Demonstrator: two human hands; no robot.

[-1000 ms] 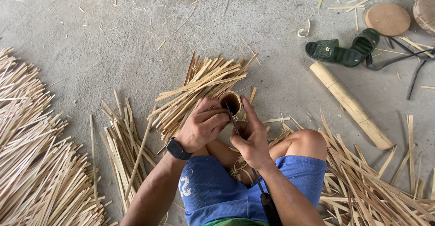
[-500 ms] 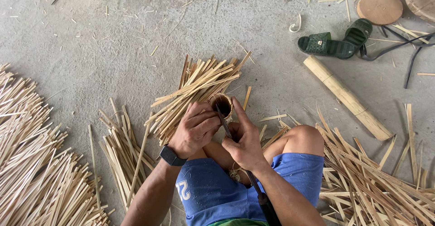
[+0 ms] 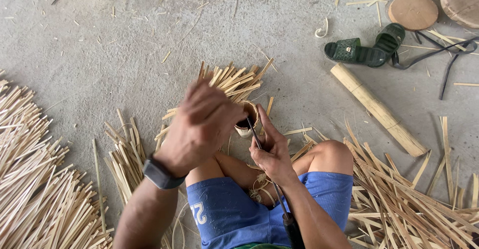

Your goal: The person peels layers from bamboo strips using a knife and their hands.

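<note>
Splitting step, I judge: bamboo ring [image 3: 248, 119] just before the knees, right hand [image 3: 272, 151] gripping the knife [image 3: 269, 179] beside it, left hand [image 3: 202, 124] fisted above; next needs a steady blade

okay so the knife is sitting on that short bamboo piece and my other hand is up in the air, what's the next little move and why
Probably bring the raised left hand down onto the knife. The right hand holds the blade across the rim of the short bamboo section, which stands upright on the floor, so a downward tap looks likeliest to start the split.
</note>
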